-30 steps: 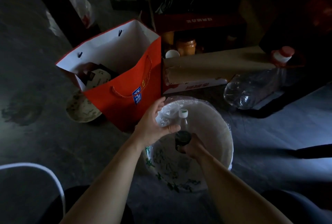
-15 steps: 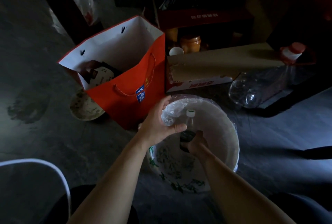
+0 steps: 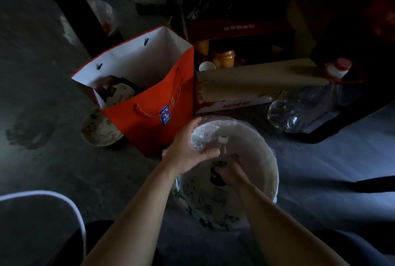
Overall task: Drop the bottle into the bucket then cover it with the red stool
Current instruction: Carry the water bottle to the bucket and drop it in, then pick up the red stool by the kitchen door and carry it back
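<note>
A small clear bottle (image 3: 222,148) with a white cap and a dark label stands upright inside the mouth of the white bucket (image 3: 270,171), which has a green leaf pattern and a clear plastic liner. My right hand (image 3: 232,175) is shut on the bottle's lower body, reaching down into the bucket. My left hand (image 3: 188,150) rests at the bucket's near-left rim with fingers spread, the thumb close to the bottle's neck. No red stool is identifiable in the dim view.
A red paper gift bag (image 3: 149,103) stands just left of the bucket, a patterned bowl (image 3: 96,131) behind it. A cardboard box (image 3: 245,90) and a large empty clear jug (image 3: 303,107) lie beyond. A white-rimmed object (image 3: 42,197) is at the near left.
My right hand has lowered the bottle a little deeper into the bucket. My left hand stays at the rim. The view has shifted slightly.
</note>
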`<action>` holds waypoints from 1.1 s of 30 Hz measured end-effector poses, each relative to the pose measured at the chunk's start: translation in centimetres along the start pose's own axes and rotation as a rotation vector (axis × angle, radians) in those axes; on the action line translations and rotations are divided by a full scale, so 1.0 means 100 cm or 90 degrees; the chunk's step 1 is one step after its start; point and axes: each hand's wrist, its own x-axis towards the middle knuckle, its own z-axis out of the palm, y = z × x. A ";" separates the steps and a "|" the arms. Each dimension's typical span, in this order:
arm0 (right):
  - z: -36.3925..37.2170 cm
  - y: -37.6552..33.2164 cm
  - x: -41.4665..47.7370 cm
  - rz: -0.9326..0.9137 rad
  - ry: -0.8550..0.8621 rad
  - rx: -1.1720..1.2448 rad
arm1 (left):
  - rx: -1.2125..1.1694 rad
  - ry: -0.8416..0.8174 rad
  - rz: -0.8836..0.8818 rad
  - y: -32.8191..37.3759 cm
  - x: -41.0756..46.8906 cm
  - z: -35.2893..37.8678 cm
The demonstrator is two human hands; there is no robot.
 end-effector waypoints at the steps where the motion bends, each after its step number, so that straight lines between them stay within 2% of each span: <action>1: -0.001 -0.001 -0.003 -0.011 0.001 -0.004 | 0.011 0.001 -0.005 0.001 0.000 0.000; 5: -0.001 -0.002 -0.002 -0.031 -0.012 0.000 | 0.039 0.006 0.006 0.004 -0.003 0.000; 11: -0.002 -0.002 -0.005 -0.023 0.031 0.086 | 0.047 0.011 0.017 0.007 -0.005 0.001; 15: -0.024 -0.012 -0.030 -0.044 0.028 0.009 | -0.036 0.016 0.059 0.028 -0.008 -0.006; 18: -0.058 -0.031 -0.081 -0.016 0.042 -0.019 | -0.039 0.012 0.046 0.062 -0.029 -0.022; 21: -0.108 -0.055 -0.162 0.013 0.004 -0.057 | -0.045 0.005 0.026 0.129 -0.065 -0.041; 25: -0.178 -0.076 -0.277 0.017 -0.040 -0.089 | -0.068 -0.010 0.043 0.254 -0.109 -0.068; 30: -0.251 -0.109 -0.398 -0.012 -0.019 -0.123 | -0.073 -0.028 0.093 0.421 -0.161 -0.096; 33: -0.304 -0.151 -0.478 -0.017 0.052 -0.123 | -0.053 -0.056 0.140 0.513 -0.191 -0.109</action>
